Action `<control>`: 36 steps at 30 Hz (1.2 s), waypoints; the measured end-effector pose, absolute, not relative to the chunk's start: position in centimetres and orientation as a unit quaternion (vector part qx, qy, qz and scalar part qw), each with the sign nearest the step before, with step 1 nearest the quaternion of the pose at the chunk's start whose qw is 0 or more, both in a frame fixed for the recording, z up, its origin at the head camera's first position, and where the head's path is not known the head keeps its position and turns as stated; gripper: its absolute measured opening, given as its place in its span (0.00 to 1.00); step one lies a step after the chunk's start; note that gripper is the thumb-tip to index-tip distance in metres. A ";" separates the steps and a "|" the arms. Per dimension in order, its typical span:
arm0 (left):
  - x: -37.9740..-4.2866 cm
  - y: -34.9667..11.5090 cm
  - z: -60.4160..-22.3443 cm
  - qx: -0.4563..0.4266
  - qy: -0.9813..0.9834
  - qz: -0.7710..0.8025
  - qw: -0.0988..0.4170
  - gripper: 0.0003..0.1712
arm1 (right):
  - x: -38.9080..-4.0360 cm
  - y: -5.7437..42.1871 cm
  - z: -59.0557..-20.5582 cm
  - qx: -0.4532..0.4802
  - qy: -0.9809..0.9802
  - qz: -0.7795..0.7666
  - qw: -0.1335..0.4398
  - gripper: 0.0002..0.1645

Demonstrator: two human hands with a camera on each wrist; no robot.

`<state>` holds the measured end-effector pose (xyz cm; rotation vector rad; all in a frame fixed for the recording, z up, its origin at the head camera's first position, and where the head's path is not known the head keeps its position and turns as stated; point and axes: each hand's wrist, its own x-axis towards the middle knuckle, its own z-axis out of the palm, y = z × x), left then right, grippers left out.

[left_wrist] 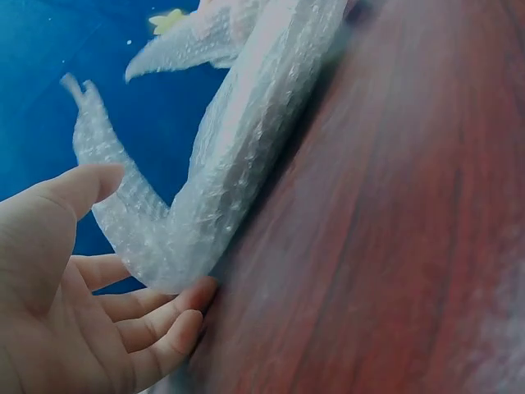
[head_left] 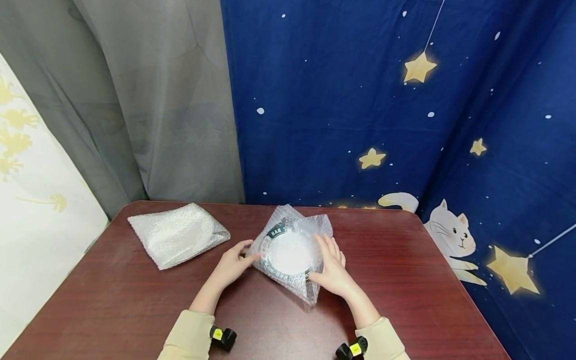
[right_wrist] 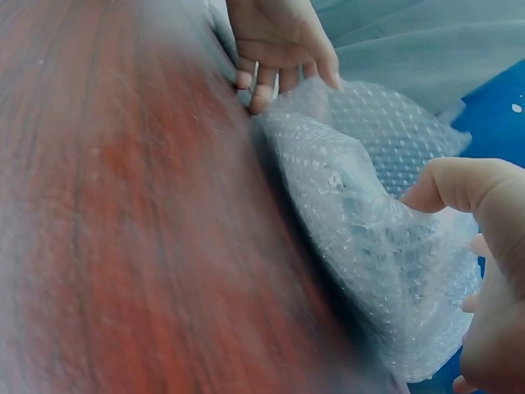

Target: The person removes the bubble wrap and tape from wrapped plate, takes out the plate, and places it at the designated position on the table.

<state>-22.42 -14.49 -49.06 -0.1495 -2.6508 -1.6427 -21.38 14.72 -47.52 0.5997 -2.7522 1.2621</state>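
Head view bright, evenly lit; white glare bleaches disc under bubble wrap, suggesting light from above; pale sheen on desk. Wrist views dimmer, bluish, soft; desk grain smeared, dark shadow beneath bubble wrap edge.

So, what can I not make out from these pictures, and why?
Head view: most lettering on the round thing, blurred by bubble wrap and glare.
Head view: contents of the left parcel, veiled by its wrapping.
Left wrist view: far end of that bubble wrap, cut by top edge.
Right wrist view: part of the right hand, cut by right edge.
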 end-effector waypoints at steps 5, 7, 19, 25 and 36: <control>-22.7 -15.2 -49.2 -0.047 -0.836 -0.546 0.005 0.28 | -21.6 15.2 -47.2 0.191 -0.884 0.423 0.058 0.61; -22.7 -15.5 -49.2 -0.047 -0.838 -0.544 0.008 0.27 | -21.8 15.5 -47.1 0.190 -0.881 0.428 0.071 0.61; -22.9 -16.8 -49.3 -0.028 -0.838 -0.543 0.038 0.20 | -22.6 17.5 -46.2 0.170 -0.871 0.435 0.152 0.61; -23.0 -17.4 -49.3 -0.016 -0.847 -0.530 0.047 0.20 | -23.0 18.8 -45.8 0.159 -0.860 0.450 0.178 0.57; -23.1 -18.1 -48.9 0.014 -0.848 -0.527 0.051 0.26 | -23.0 20.9 -44.8 0.150 -0.836 0.480 0.219 0.34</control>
